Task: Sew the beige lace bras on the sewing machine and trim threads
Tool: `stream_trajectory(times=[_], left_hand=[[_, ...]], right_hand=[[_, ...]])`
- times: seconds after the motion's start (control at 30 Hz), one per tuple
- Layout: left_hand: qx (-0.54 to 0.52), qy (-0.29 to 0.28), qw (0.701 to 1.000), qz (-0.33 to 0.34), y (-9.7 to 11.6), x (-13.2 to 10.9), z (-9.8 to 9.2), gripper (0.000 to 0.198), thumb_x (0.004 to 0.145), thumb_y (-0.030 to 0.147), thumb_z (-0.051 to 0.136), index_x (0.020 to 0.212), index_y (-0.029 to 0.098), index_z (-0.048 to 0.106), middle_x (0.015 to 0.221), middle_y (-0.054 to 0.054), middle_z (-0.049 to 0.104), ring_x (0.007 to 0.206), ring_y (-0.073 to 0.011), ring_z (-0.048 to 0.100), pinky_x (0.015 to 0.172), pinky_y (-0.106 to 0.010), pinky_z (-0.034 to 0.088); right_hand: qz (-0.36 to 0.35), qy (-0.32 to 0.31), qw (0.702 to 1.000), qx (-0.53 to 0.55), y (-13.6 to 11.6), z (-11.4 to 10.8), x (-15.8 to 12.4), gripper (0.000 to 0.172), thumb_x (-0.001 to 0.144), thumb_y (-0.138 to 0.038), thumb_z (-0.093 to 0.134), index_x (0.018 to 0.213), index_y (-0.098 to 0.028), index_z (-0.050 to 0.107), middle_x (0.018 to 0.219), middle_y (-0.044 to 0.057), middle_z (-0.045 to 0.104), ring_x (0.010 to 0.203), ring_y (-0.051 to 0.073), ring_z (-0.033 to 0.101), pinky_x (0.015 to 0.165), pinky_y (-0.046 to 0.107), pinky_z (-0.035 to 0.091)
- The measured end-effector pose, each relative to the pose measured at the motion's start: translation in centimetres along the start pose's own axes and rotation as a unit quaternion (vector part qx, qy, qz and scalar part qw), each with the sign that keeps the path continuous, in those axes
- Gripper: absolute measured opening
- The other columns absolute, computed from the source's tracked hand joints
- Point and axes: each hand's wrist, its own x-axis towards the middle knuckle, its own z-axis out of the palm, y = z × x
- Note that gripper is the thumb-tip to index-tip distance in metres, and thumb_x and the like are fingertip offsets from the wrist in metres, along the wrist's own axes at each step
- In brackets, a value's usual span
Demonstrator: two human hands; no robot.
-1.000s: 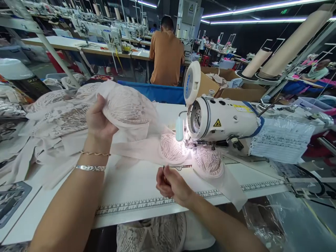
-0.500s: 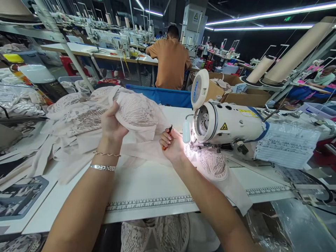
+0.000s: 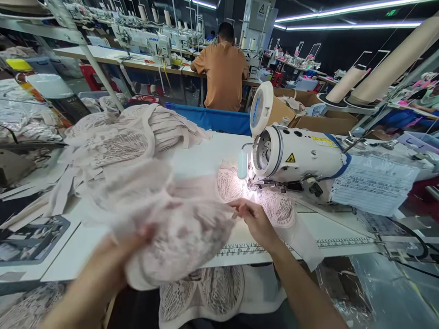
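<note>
My left hand [image 3: 132, 244] is low at the front of the table, blurred by motion, gripping a pale pink lace bra piece [image 3: 178, 228] that hangs over the table edge. My right hand [image 3: 254, 219] pinches the right side of that same piece, just in front of the needle of the white sewing machine [image 3: 302, 160]. Another lace bra piece [image 3: 274, 205] lies under the machine's presser foot, lit by its lamp. A heap of similar lace pieces [image 3: 116, 141] lies on the table at the left.
More lace pieces [image 3: 206, 292] lie in my lap below the table edge. A ruler strip [image 3: 325, 241] runs along the white table front. Cardboard boxes [image 3: 318, 121] stand behind the machine. A person in an orange shirt [image 3: 222, 73] works at a far table, back turned.
My left hand has pulled the lace piece down from the heap toward the table front. My right hand has come back from the needle and now pinches that piece's edge.
</note>
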Motion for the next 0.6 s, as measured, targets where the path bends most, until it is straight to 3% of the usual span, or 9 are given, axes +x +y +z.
stream_trajectory(times=[0.07,0.17,0.23,0.33,0.4,0.47,0.5,0.53,0.6], left_hand=[[0.017,-0.005,0.998,-0.06,-3.3,-0.7,3.7,0.051,0.076,0.066,0.069,0.124,0.05,0.069,0.125,0.005,0.074,0.127,-0.038,0.062,0.102,-0.047,0.056],[0.145,-0.092,0.985,0.008,-6.7,-2.2,6.4,0.063,0.088,0.071,0.049,0.135,0.032,0.066,0.125,-0.009,0.073,0.131,-0.0383,0.058,0.111,-0.055,0.048],[0.237,-0.211,0.946,0.067,-7.2,-3.4,5.6,0.059,0.091,0.069,0.048,0.124,0.026,0.07,0.113,-0.014,0.075,0.119,-0.0379,0.065,0.101,-0.055,0.055],[0.218,-0.393,0.89,0.079,-5.7,-4.1,3.5,0.045,0.097,0.061,0.049,0.095,0.022,0.071,0.073,-0.006,0.073,0.066,-0.0223,0.072,0.059,-0.028,0.059],[0.17,-0.397,0.894,0.115,-4.0,-3.3,3.5,0.043,0.104,0.052,0.04,0.093,0.02,0.067,0.06,-0.002,0.066,0.047,-0.0142,0.063,0.046,-0.02,0.049],[0.232,-0.306,0.894,0.233,-2.6,-1.7,5.0,0.032,0.107,0.036,0.037,0.113,0.022,0.066,0.087,-0.008,0.073,0.073,-0.0178,0.071,0.065,-0.025,0.057],[0.296,-0.277,0.862,0.304,-1.9,-0.8,6.0,0.032,0.106,0.028,0.038,0.126,0.025,0.063,0.113,-0.012,0.072,0.102,-0.0234,0.071,0.084,-0.033,0.058],[0.356,-0.276,0.82,0.354,-1.3,0.1,7.0,0.035,0.105,0.022,0.039,0.129,0.027,0.064,0.137,-0.014,0.062,0.128,-0.0293,0.058,0.102,-0.046,0.051],[0.426,-0.309,0.742,0.415,-0.2,1.4,8.3,0.025,0.101,0.018,0.051,0.11,0.025,0.073,0.162,-0.01,0.037,0.153,-0.0358,0.026,0.121,-0.062,0.025]], right_hand=[[0.014,-0.045,0.997,-0.062,-0.5,0.4,-1.6,0.062,0.091,-0.075,0.052,0.072,-0.018,0.065,0.065,0.0,0.054,0.064,0.014,0.047,0.06,0.026,0.036],[0.06,-0.079,0.99,-0.102,-0.7,1.1,-4.4,0.062,0.088,-0.069,0.061,0.055,-0.019,0.045,0.055,-0.007,0.029,0.052,0.008,0.029,0.051,0.025,0.023],[0.073,-0.065,0.989,-0.114,-0.5,1.0,-6.3,0.058,0.09,-0.063,0.061,0.057,-0.019,0.046,0.055,-0.007,0.029,0.051,0.008,0.028,0.05,0.024,0.021],[0.065,-0.035,0.988,-0.137,-0.1,0.4,-8.7,0.04,0.095,-0.05,0.057,0.07,-0.019,0.06,0.056,-0.005,0.04,0.052,0.01,0.033,0.05,0.023,0.026],[0.048,-0.033,0.987,-0.149,0.0,0.1,-9.7,0.03,0.096,-0.04,0.056,0.076,-0.018,0.064,0.058,-0.004,0.047,0.052,0.01,0.037,0.05,0.023,0.029],[0.018,-0.051,0.987,-0.154,-0.2,-0.1,-10.5,0.025,0.095,-0.033,0.057,0.076,-0.018,0.065,0.06,-0.003,0.053,0.052,0.01,0.041,0.051,0.022,0.031],[0.0,-0.064,0.986,-0.154,-0.5,-0.2,-10.8,0.024,0.095,-0.03,0.057,0.076,-0.018,0.065,0.061,-0.002,0.056,0.053,0.01,0.043,0.052,0.022,0.033],[-0.017,-0.081,0.984,-0.155,-0.8,-0.4,-11.1,0.022,0.094,-0.028,0.057,0.076,-0.018,0.066,0.062,-0.002,0.059,0.052,0.01,0.045,0.053,0.022,0.035],[-0.04,-0.123,0.979,-0.155,-1.4,-1.0,-11.7,0.022,0.095,-0.025,0.056,0.077,-0.019,0.067,0.061,-0.001,0.062,0.052,0.011,0.049,0.055,0.023,0.038]])
